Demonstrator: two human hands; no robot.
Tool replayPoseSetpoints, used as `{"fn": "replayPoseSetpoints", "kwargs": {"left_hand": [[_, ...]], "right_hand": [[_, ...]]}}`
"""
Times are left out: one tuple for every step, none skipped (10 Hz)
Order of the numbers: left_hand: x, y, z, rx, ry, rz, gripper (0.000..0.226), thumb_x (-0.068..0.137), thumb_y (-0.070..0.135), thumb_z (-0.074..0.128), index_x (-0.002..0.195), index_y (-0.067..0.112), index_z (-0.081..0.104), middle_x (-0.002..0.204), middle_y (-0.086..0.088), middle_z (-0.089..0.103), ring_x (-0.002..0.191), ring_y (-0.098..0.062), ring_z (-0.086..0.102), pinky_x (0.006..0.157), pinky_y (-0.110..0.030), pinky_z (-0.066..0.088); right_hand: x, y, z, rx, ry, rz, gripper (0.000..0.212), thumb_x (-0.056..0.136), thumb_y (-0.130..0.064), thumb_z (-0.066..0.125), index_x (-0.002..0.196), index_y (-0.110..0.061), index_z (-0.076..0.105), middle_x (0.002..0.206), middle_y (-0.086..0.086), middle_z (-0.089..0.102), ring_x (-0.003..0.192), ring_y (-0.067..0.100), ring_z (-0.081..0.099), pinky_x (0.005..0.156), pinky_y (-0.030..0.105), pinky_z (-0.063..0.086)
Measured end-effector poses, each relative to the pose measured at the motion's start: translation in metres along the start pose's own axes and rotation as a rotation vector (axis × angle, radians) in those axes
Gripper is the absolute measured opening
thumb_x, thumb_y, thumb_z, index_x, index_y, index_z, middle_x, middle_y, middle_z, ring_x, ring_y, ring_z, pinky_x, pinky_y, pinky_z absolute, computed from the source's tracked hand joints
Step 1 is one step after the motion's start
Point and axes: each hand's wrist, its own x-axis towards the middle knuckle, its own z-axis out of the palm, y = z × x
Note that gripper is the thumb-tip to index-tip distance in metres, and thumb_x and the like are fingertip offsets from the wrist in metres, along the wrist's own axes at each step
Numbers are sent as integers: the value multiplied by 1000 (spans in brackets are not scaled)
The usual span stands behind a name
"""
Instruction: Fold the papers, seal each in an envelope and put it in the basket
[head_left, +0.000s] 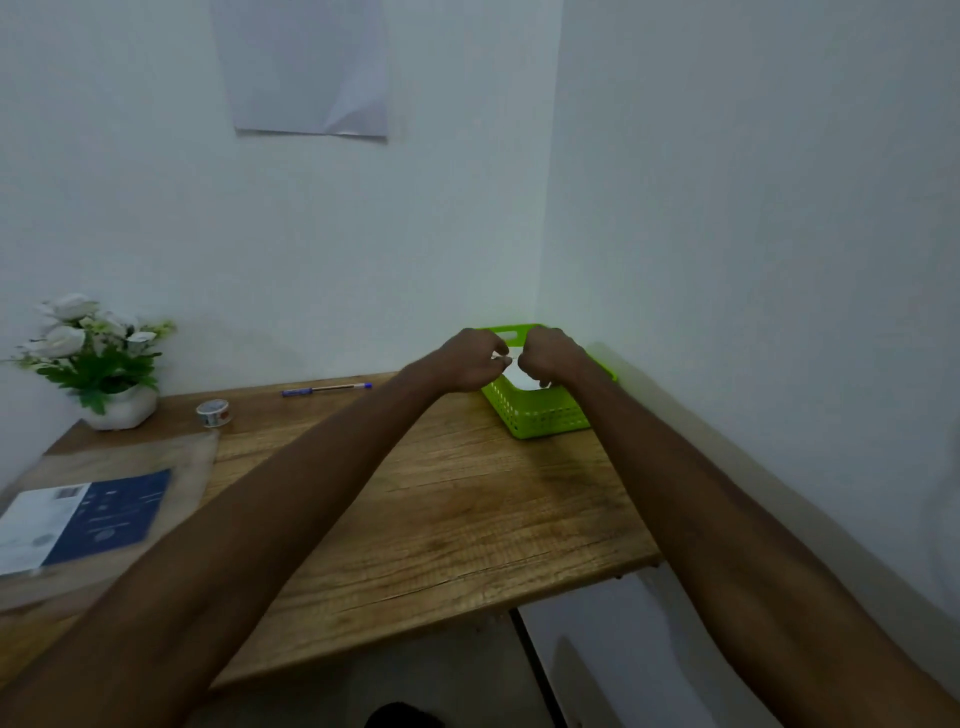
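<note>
Envelope (511, 356), seen only as a thin pale edge, is hanging over the green basket (540, 415) at the table's (441, 519) far right corner, so the placing step looks to be in hand. Left hand (470, 361) is pinching that edge with curled fingers, arm stretched forward. Right hand (550, 358) is gripping it likewise, just beside. Something white is lying inside the basket. Next, both hands would need to lower and let go.
</note>
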Motion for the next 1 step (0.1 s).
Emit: {"fn": "replayPoseSetpoints", "kwargs": {"left_hand": [[-15, -4, -6, 48, 43, -2, 41, 105, 25, 51, 137, 1, 60, 140, -16, 61, 132, -30, 54, 107, -34, 39]], "right_hand": [[-13, -12, 0, -19, 85, -41, 26, 94, -18, 54, 111, 1, 61, 117, 21, 65, 105, 37, 66, 74, 34, 46]]}}
